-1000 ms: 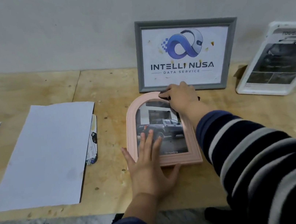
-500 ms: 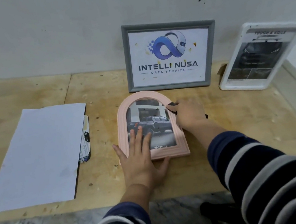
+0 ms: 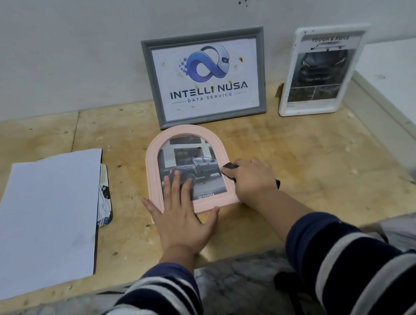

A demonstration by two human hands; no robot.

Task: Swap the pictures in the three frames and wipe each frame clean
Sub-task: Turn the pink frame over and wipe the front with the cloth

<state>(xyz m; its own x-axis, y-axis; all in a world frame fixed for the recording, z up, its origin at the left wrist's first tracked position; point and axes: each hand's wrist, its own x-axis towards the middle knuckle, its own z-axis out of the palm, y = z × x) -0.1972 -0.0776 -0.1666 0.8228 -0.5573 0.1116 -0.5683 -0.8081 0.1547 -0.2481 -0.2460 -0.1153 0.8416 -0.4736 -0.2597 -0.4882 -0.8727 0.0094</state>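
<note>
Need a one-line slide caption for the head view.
Left hand pins the pink arched frame flat on the bench while the right hand rubs its side with a dark cloth.

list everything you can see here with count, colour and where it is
arched frame: 1, pink, flat on the table centre, truck photo inside
grey frame: 1, grey, leaning on the wall, logo print inside
white frame: 1, white, standing at right rear, car print inside
paper sheet: 1, white, on the table at left
printed pictures: a few, under the sheet's right edge
cloth: 1, black, in the right hand
table: 1, pale wood
left hand: flat on the arched frame's lower left
right hand: grips the cloth at the frame's right edge
</note>
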